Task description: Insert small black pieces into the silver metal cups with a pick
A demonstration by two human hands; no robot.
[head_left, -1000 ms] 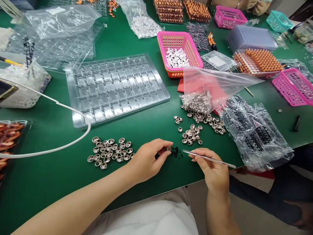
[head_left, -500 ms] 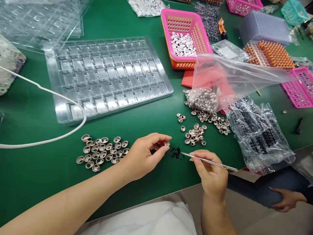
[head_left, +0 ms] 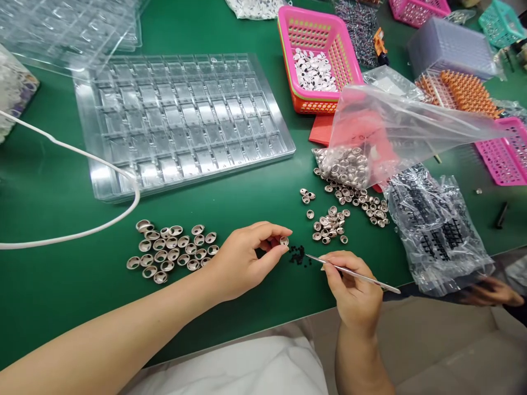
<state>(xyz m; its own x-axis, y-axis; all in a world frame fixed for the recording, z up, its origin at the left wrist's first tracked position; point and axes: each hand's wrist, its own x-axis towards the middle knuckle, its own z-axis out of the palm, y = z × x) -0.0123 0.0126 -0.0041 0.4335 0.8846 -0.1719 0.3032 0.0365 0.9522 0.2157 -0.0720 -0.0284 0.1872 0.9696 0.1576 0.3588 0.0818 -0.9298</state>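
Note:
My left hand (head_left: 251, 257) pinches a small silvery oval metal piece with a hollow (head_left: 284, 241) between thumb and fingertips. In my right hand (head_left: 354, 285) is a pair of slim metal tweezers (head_left: 358, 274), held like a pen. The tweezer tip is at the right edge of a little heap of tiny black pieces (head_left: 297, 254) on the green table. Left of my left wrist lies a group of similar metal pieces (head_left: 173, 254), several with dark openings. More loose metal pieces (head_left: 329, 225) lie beyond my right hand.
A clear compartment tray (head_left: 185, 126) lies behind my hands, and a white cable (head_left: 102, 159) curves over its left edge. A pink basket (head_left: 349, 49) holds white ovals. Plastic bags (head_left: 436, 230) lie at the right. Another person's hand (head_left: 494, 291) shows at the table edge.
The whole view has shifted slightly. My hands keep nearly the same pose, with the tweezers still by the black heap. The other person's hand has moved up towards the table edge.

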